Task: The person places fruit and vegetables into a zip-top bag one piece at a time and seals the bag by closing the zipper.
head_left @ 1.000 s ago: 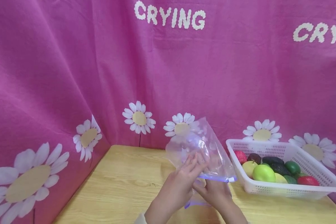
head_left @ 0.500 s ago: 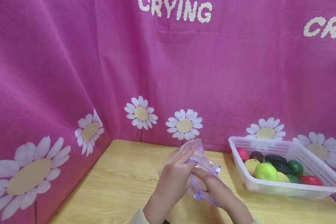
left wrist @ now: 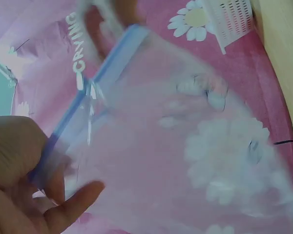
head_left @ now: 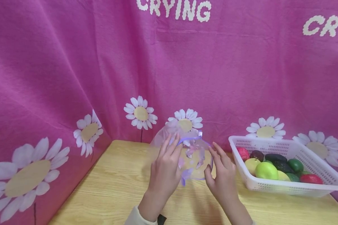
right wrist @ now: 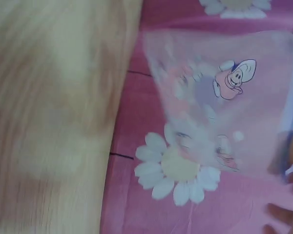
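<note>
A clear zip bag point(head_left: 195, 156) with a blue-purple zip edge and small cartoon prints is held up over the table, its mouth spread wide toward me. My left hand point(head_left: 165, 168) grips the rim on the left; the left wrist view shows its fingers point(left wrist: 53, 180) bent over the zip strip, with the thumb apart. On the opposite side, my right hand point(head_left: 222, 175) holds the rim near its fingertips. In the right wrist view, the zip bag point(right wrist: 224, 107) hangs before the cloth, and only part of the right hand point(right wrist: 290, 180) shows. Nothing is visible inside the bag.
A white perforated basket point(head_left: 293, 187) stands at the right, holding several fruits, among them a green apple point(head_left: 266, 171) and dark avocados point(head_left: 275, 157). Behind the wooden table point(head_left: 121, 178) hangs a pink cloth point(head_left: 214, 75) printed with daisies. A small black object point(head_left: 161, 219) lies by the left wrist.
The hands were close together, working at the bag's zip edge; now they have moved apart and the mouth is spread open. The basket has stayed in place.
</note>
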`<state>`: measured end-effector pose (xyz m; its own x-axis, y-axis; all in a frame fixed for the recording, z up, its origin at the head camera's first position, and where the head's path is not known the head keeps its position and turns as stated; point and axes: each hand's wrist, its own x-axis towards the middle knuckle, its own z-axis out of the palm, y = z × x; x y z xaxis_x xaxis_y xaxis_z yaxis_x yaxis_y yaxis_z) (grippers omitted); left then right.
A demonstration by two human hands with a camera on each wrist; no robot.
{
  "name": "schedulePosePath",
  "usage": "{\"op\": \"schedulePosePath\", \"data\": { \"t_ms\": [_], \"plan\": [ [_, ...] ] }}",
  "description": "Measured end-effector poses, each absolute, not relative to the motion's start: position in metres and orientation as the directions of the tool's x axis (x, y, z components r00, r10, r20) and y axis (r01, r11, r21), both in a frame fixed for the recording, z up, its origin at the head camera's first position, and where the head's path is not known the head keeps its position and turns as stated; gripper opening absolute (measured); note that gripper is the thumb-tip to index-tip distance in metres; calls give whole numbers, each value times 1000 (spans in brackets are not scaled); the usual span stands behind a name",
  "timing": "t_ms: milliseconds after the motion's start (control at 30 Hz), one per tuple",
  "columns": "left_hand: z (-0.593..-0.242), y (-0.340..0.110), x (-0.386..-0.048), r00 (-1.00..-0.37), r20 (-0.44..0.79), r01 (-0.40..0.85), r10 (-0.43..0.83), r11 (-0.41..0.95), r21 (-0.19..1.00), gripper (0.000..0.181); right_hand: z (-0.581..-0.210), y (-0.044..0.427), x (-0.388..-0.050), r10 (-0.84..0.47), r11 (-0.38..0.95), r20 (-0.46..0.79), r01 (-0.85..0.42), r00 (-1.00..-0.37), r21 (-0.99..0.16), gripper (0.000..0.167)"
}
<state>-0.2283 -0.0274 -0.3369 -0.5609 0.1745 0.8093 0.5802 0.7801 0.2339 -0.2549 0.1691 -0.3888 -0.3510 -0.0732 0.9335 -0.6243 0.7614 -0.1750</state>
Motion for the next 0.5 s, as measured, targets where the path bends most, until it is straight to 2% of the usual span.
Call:
{"op": "schedulePosePath", "data": {
  "t_ms": [67, 167, 267, 333, 400, 433, 500],
  "plan": [
    [-338, -29, -229, -593, 776, 585, 218, 778, 229, 55, -389, 176, -258, -64, 754, 890, -606, -451, -253, 57],
    [-342, -31, -232, -629, 720, 613, 293, 756, 228, 56, -388, 188, -262, -99, 739, 832, -600, -545, -305, 59],
    [-346, -32, -236, -646, 692, 644, 324, 717, 266, 56, -380, 203, -264, -146, 718, 791, -614, -594, -328, 45],
    [-348, -33, -238, -656, 687, 657, 314, 686, 313, 55, -370, 218, -264, -106, 735, 776, -575, -621, -360, 32],
    [-349, -33, -240, -671, 677, 656, 301, 666, 355, 54, -361, 240, -264, -5, 769, 756, -486, -654, -415, 20],
    [-350, -32, -240, -678, 671, 656, 300, 659, 368, 53, -358, 253, -263, 63, 791, 713, -400, -698, -462, 20],
    [-351, -31, -242, -697, 649, 653, 306, 644, 398, 54, -358, 283, -262, 179, 835, 579, -188, -796, -517, 30]
  ]
}}
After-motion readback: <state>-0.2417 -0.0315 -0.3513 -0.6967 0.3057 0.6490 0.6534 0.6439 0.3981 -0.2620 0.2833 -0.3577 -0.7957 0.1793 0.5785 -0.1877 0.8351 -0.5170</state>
